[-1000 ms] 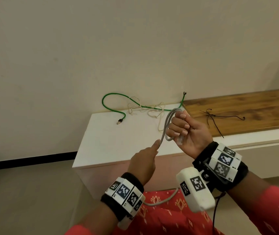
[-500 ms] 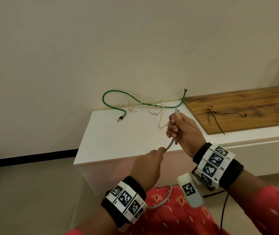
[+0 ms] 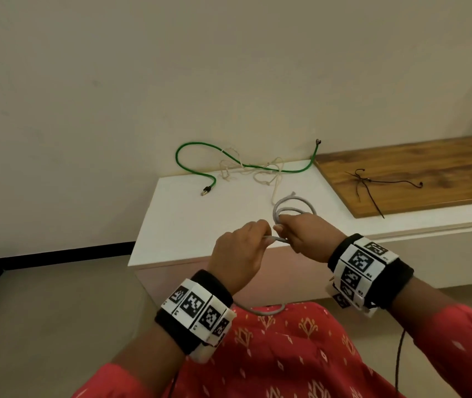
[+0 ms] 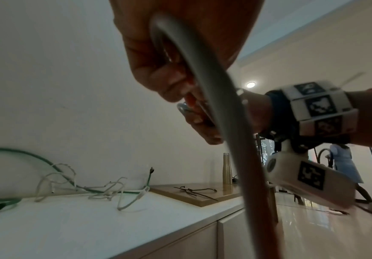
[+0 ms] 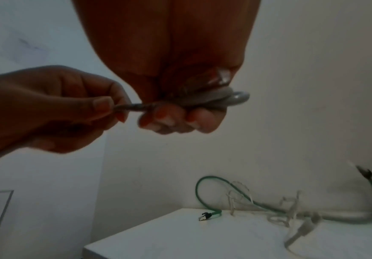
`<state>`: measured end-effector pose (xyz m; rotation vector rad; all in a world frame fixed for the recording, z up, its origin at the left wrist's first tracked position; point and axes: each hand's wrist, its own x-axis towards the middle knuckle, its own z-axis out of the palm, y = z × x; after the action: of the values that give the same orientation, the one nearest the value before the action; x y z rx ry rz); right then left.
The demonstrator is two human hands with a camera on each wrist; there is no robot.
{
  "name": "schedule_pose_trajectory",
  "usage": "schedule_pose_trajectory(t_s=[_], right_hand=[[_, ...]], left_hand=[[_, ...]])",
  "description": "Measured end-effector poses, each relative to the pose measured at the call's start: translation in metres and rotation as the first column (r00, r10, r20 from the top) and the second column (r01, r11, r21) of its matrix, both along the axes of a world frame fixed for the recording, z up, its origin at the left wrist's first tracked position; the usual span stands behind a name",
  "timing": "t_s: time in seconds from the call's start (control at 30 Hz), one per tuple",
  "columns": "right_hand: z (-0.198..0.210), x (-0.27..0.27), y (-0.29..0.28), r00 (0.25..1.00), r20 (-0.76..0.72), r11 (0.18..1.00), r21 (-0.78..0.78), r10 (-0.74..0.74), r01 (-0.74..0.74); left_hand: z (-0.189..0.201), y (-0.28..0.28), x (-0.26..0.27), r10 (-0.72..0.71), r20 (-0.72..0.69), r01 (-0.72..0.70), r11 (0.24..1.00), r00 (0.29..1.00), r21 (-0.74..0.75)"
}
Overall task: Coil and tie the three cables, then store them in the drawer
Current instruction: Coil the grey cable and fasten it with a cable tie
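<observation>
I hold a grey cable (image 3: 293, 209) in the air in front of the white cabinet top (image 3: 188, 225). My right hand (image 3: 303, 237) grips its small coil of loops, which sticks up above the knuckles; the right wrist view shows the coil (image 5: 225, 99) inside curled fingers. My left hand (image 3: 243, 245) pinches the cable's free run (image 5: 131, 106) right beside the right hand, and the rest trails down past the left wrist (image 4: 225, 105) to my lap. A green cable (image 3: 200, 152) and a thin cream cable (image 3: 260, 175) lie loose and tangled at the cabinet's back.
A wooden panel (image 3: 444, 165) lies to the right of the white top, with thin black ties (image 3: 364, 182) on it. A metal bottle (image 4: 226, 168) stands further along. The wall rises straight behind the cabinet. A person stands in the room far off right (image 4: 344, 161).
The right hand has turned over and dropped lower, and the coil now shows loops above it. The left hand rose and closed in until it pinches the cable right beside the right hand.
</observation>
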<state>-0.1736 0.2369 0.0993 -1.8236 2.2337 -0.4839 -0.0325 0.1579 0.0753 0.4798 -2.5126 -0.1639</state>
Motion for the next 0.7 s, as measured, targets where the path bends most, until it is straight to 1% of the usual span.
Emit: schedule_pose_trajectory(t_s=[0.03,0.07,0.1,0.13,0.17,0.2,0.27,0.3,0.33,0.4,0.43,0.5,0.57,0.6,0.63,0.67,0.7], right_hand=[[0.0,0.0,0.0,1.0,-0.001,0.999,0.023,0.027,-0.027],[-0.001,-0.002,-0.001,0.998,0.035,0.998,0.039,0.048,-0.049],[0.0,-0.002,-0.001,0.989,0.134,0.997,0.047,0.055,-0.062],[0.0,-0.004,-0.001,0.963,0.262,0.996,0.056,0.057,-0.074],[0.001,-0.005,-0.002,0.922,0.382,0.993,0.068,0.058,-0.091],[0.002,-0.007,-0.002,0.872,0.485,0.99,0.083,0.062,-0.116],[0.005,-0.012,-0.001,0.744,0.664,0.982,0.082,0.073,-0.169],[0.007,-0.015,0.001,0.655,0.753,0.981,0.067,0.07,-0.182],[0.01,-0.018,0.002,0.541,0.838,0.983,0.04,0.064,-0.179],[0.015,-0.023,0.003,0.286,0.955,0.987,-0.035,0.079,-0.156],[0.018,-0.025,0.003,0.174,0.98,0.988,-0.072,0.095,-0.134],[0.022,-0.029,0.003,0.001,0.992,0.987,-0.129,0.129,-0.095],[0.028,-0.034,0.003,-0.198,0.962,0.969,-0.215,0.189,-0.12],[0.03,-0.037,0.003,-0.313,0.924,0.948,-0.277,0.219,-0.155],[0.032,-0.039,0.002,-0.421,0.875,0.922,-0.34,0.237,-0.188],[0.033,-0.039,0.001,-0.506,0.826,0.899,-0.391,0.249,-0.196],[0.034,-0.04,0.0,-0.561,0.785,0.886,-0.428,0.265,-0.18]], left_hand=[[0.001,-0.004,0.001,0.01,-0.004,-0.01,0.998,1.0,-0.068],[0.005,-0.007,0.001,0.029,-0.004,-0.029,0.992,1.0,-0.122],[0.008,-0.012,0.0,0.048,-0.013,-0.05,0.986,0.999,-0.16],[0.011,-0.017,-0.001,0.059,-0.022,-0.062,0.981,0.998,-0.185],[0.012,-0.022,-0.002,0.065,-0.048,-0.073,0.978,0.997,-0.196],[0.014,-0.026,-0.002,0.064,-0.085,-0.078,0.982,0.994,-0.171],[0.017,-0.034,-0.004,0.065,-0.175,-0.075,0.996,0.982,-0.051],[0.017,-0.039,-0.004,0.068,-0.219,-0.058,0.997,0.973,0.052],[0.016,-0.043,-0.004,0.068,-0.265,-0.024,0.986,0.962,0.168],[0.013,-0.05,-0.002,0.068,-0.337,0.057,0.935,0.939,0.349],[0.01,-0.05,-0.002,0.07,-0.348,0.089,0.903,0.935,0.42],[0.003,-0.047,-0.001,0.076,-0.361,0.148,0.819,0.93,0.554],[-0.006,-0.04,-0.001,0.098,-0.374,0.19,0.729,0.922,0.658],[-0.01,-0.037,-0.001,0.099,-0.373,0.195,0.716,0.922,0.67],[-0.015,-0.034,-0.002,0.093,-0.356,0.171,0.749,0.93,0.641],[-0.019,-0.03,-0.003,0.08,-0.315,0.124,0.806,0.946,0.578],[-0.022,-0.024,-0.006,0.067,-0.256,0.075,0.86,0.964,0.505]])
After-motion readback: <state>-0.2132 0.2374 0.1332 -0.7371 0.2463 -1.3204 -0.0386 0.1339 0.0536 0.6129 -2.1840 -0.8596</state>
